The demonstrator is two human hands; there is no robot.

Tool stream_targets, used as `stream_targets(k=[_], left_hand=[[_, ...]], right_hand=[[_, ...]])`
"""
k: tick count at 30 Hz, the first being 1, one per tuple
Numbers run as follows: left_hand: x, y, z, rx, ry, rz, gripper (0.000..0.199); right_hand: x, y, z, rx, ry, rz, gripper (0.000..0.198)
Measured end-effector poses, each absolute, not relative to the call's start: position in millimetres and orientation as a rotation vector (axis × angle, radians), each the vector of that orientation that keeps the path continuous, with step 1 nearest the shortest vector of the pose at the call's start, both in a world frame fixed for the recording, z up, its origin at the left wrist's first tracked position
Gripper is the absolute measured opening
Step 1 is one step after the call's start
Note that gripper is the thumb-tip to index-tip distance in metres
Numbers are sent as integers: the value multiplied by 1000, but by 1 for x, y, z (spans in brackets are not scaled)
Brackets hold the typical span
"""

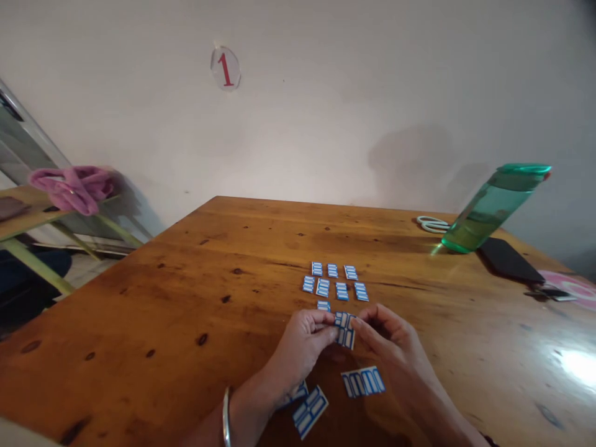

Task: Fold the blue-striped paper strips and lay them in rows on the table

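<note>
Between both hands, just above the table, is a small sheet of blue-bordered white labels [345, 331]. My left hand [305, 341] pinches its left edge, and my right hand [391, 338] pinches the upper right edge with thumb and finger. Beyond them, several small label pieces [323, 287] lie in loose rows on the wood. One more piece [323, 306] sits just past my left fingertips. Nearer me, a label strip [363, 381] lies below my right hand, and another label sheet [310, 411] rests by my left wrist. My left forearm partly covers a further sheet [298, 392].
The wooden table [139, 298] meets a white wall. At the right stand a green bottle [496, 208], a white looped cable [432, 224], a dark flat device [507, 261] and a pink-and-white round mat [570, 288]. A pink cloth [74, 188] lies on a side table at left.
</note>
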State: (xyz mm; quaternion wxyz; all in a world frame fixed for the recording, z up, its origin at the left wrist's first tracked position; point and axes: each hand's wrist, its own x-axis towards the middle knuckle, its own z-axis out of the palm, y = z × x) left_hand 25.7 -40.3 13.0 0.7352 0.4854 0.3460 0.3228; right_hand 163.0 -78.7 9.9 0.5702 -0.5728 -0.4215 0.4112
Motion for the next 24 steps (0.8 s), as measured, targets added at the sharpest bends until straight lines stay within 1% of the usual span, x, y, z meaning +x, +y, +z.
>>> stream_targets(k=[16,20,24], left_hand=[[27,-43,13,1099,689,713,19],[27,-43,14,1106,697,724,17],[27,-42,13,1125,701,718,16]], right_hand=[[161,-80,10,-1410,-1105,862,26],[161,-79,10,-1392,-1097,901,26],[161,-80,10,-1347,-1082,941,30]])
